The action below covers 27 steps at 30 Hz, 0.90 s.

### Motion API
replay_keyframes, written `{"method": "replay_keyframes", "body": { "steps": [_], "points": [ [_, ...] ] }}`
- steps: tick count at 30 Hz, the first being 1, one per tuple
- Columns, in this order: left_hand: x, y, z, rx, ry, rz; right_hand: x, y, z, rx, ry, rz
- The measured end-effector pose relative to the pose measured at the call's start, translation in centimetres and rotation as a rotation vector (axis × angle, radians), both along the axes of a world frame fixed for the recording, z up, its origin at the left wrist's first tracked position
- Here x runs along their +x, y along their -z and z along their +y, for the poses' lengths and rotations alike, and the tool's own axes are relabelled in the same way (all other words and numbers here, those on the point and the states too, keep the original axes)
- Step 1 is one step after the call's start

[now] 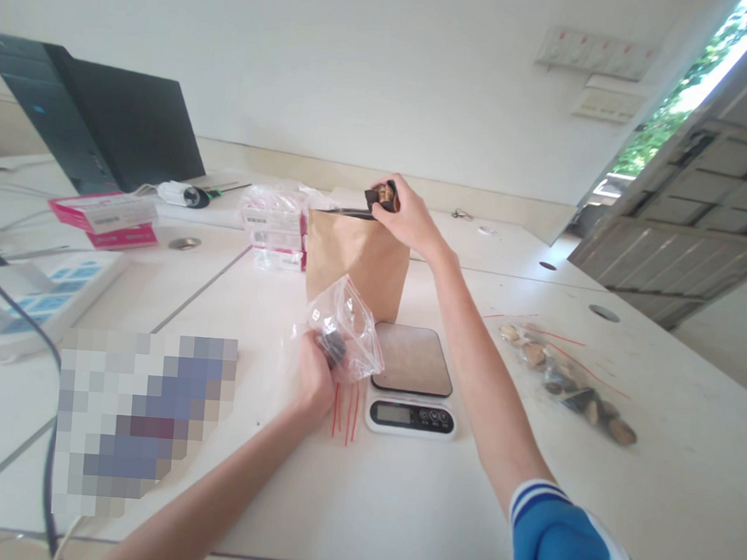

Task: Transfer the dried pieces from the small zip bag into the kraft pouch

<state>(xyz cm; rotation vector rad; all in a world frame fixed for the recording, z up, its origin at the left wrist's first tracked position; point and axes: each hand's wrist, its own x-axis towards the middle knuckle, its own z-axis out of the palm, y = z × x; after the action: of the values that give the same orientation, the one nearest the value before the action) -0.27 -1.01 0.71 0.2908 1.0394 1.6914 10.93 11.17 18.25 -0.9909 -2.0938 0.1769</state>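
"Starting with the right hand (407, 216), what does it have?"

"Dark, brown-edged pieces (385, 198), caught between thumb and fingers. That grip is closed on them, just above the mouth of the paper bag (357, 253)."

"Why so high?"

"Presumably because the paper bag stands upright and opens at the top, so a hand must reach it from above. Whether the pieces touch the rim, I can't tell."

"And the left hand (317, 372)?"

"Clamped on a clear plastic bag (361, 335), lower than the right hand and nearer the body. A dark lump (331, 347) shows at its fingers, which are partly hidden, so how each one sits I can't say. I'd guess this hold supports the bag from below while the film stands puffed out."

"The scale (412, 361)?"

"Just right of the left grip, its display toward the person, probably for easy reading. Flat bags with red strips (344, 416) lie just below that same hand, likely to be within reach."

"Those filled bags (579, 397)?"

"Past the right forearm, well apart from both grips, lying together in a row, perhaps to leave the space around the scale free."
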Motion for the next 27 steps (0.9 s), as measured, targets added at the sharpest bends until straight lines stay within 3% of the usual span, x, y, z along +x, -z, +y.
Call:
{"method": "replay_keyframes", "body": {
  "steps": [11, 19, 27],
  "points": [
    [0.0, 0.1, 0.1, 0.016, 0.011, -0.002, 0.5, -1.1, -0.6, -0.109, -0.081, -0.176],
    [0.0, 0.1, 0.1, 0.012, 0.007, 0.007, -0.2, -1.6, -1.4, -0.179, -0.008, -0.264],
    [0.0, 0.1, 0.2, 0.029, 0.014, -0.015, -1.1, -1.1, -2.5, 0.012, 0.083, -0.254]
  ]
}}
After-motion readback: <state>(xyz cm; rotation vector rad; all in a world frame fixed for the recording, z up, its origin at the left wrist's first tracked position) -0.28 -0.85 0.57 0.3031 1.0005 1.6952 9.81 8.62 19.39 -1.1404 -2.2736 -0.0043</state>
